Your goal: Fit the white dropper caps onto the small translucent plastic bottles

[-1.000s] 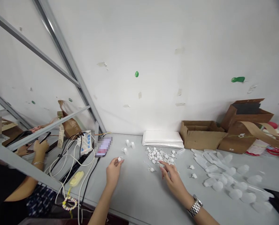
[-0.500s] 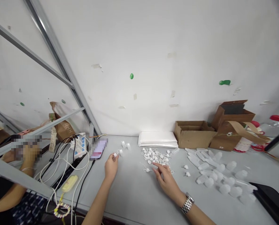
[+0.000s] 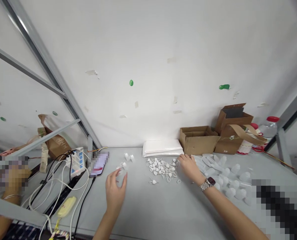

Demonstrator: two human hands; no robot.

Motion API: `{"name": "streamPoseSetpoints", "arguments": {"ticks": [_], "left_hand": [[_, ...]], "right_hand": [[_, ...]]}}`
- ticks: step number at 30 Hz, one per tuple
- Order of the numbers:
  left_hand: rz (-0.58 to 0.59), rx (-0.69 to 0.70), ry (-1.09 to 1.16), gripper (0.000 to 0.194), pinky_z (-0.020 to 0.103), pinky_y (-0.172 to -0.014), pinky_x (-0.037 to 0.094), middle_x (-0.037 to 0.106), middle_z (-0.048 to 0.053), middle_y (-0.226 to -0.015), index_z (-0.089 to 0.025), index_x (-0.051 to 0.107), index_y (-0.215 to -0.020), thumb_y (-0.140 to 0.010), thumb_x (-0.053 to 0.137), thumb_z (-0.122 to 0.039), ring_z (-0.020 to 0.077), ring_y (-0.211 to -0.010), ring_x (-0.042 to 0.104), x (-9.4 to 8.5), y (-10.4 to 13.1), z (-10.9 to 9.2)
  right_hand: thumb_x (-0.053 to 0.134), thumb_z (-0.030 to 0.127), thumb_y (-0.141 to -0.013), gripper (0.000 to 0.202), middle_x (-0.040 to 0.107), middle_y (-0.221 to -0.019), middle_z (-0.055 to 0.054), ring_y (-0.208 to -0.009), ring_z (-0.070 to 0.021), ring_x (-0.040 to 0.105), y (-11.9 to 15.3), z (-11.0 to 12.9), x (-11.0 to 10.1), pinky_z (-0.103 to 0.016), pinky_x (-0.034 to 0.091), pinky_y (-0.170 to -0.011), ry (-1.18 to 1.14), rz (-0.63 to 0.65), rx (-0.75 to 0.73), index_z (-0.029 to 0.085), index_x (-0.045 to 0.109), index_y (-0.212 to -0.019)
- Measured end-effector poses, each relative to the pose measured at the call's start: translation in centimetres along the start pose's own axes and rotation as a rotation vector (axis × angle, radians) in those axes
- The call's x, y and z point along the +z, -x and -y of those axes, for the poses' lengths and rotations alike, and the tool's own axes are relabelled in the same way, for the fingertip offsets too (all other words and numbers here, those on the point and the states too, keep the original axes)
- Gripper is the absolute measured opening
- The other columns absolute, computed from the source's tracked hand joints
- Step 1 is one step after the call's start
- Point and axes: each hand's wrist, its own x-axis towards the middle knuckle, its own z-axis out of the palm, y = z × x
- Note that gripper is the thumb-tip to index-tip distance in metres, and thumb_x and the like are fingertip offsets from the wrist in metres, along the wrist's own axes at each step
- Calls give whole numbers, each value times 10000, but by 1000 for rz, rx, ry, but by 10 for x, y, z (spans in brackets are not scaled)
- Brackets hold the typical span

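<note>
My left hand (image 3: 115, 190) is open over the grey table, thumb and fingers apart. Just beyond its fingertips stand small white capped pieces (image 3: 124, 164), with two similar white pieces (image 3: 129, 157) a little farther back. My right hand (image 3: 190, 169), wearing a metal-band watch, reaches forward with fingers extended and slightly apart. It lies between a pile of small white caps with loop strings (image 3: 162, 167) and a spread of clear plastic tubes with rounded ends (image 3: 228, 178). Nothing shows in its fingers, though their undersides are hidden. One loose cap (image 3: 153, 181) lies in front of the pile.
Behind the pile lie a white flat stack (image 3: 162, 148), an open cardboard box (image 3: 199, 141) and a brown paper bag (image 3: 229, 141). At left are a phone (image 3: 100, 164), a power strip (image 3: 77, 161), tangled cables and a metal frame post. Another person's hand (image 3: 17, 176) is beyond it.
My left hand has let go of a small white piece, drawn back and opened. My right hand has moved from the front of the cap pile to its right side, beside the tubes. The view has shifted.
</note>
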Motion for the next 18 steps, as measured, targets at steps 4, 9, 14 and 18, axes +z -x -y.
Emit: {"name": "streamPoseSetpoints", "arguments": {"ticks": [4, 9, 14, 18], "left_hand": [[399, -28, 155, 278, 311, -644, 482, 567, 57, -927, -204, 571, -968, -745, 505, -356, 175, -761, 580, 21, 14, -21], [709, 96, 190, 239, 303, -783, 448, 548, 39, -939, -215, 567, -982, -765, 490, -278, 151, -793, 574, 55, 23, -53], [741, 228, -47, 227, 324, -788, 408, 545, 59, -914, -181, 574, -880, -734, 569, -354, 211, -894, 519, 82, 21, -80], [722, 173, -46, 108, 346, -795, 375, 553, 73, -865, -173, 580, -766, -719, 591, -270, 240, -906, 491, 96, 23, -83]], "right_hand": [[426, -33, -743, 248, 605, -846, -111, -802, -224, 534, -6, -16, 6, -318, 296, -693, 47, 51, -88, 128, 598, -817], [451, -10, -745, 206, 600, -833, -92, -795, -209, 527, -7, -23, 1, -309, 293, -698, 53, 46, -151, 145, 580, -785], [402, 92, -831, 190, 598, -875, -96, -820, -220, 528, 7, -21, -25, -340, 318, -734, 1, -49, -56, 136, 545, -947], [429, 281, -863, 230, 595, -883, -57, -776, -179, 551, 49, 0, -41, -331, 382, -782, -506, -197, 91, 186, 512, -1055]]}}
